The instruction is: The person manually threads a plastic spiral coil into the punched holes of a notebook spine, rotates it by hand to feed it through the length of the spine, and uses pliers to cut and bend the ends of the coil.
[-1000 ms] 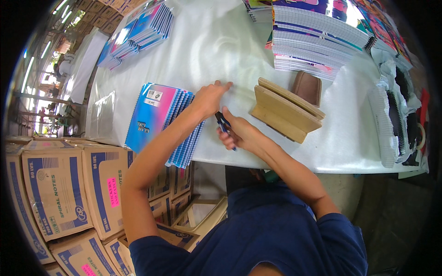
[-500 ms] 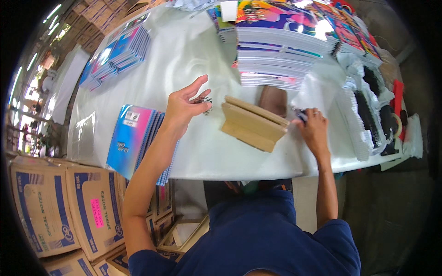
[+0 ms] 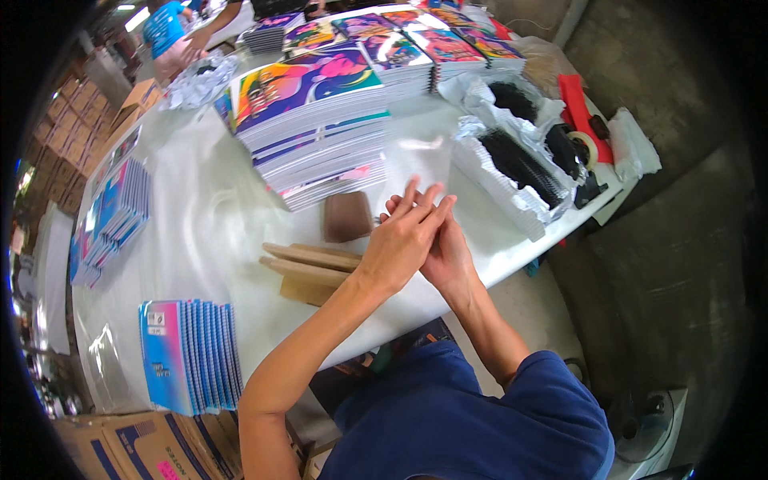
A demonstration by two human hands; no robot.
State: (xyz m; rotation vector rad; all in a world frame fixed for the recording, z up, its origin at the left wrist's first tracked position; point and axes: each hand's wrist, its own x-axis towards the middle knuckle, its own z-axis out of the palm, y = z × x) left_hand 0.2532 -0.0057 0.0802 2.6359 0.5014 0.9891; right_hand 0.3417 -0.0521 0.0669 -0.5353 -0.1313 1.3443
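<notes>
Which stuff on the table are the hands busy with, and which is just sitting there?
Busy with:
left hand and right hand, pressed together
clear plastic sheet at the fingertips
tall notebook stack beside it

Just sitting there:
wooden blocks
brown pad
blue notebooks
black spiral coils
tape roll

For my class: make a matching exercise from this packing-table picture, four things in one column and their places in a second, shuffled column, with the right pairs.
Things
1. fanned blue notebooks
2. black spiral coils
3. tape roll
4. wooden blocks

Places
A. beside the red strip, far right
B. just left of the left hand
C. in crinkled clear wrapping, right side
D. near table edge, left

Pairs: 1-D, 2-C, 3-A, 4-B
</notes>
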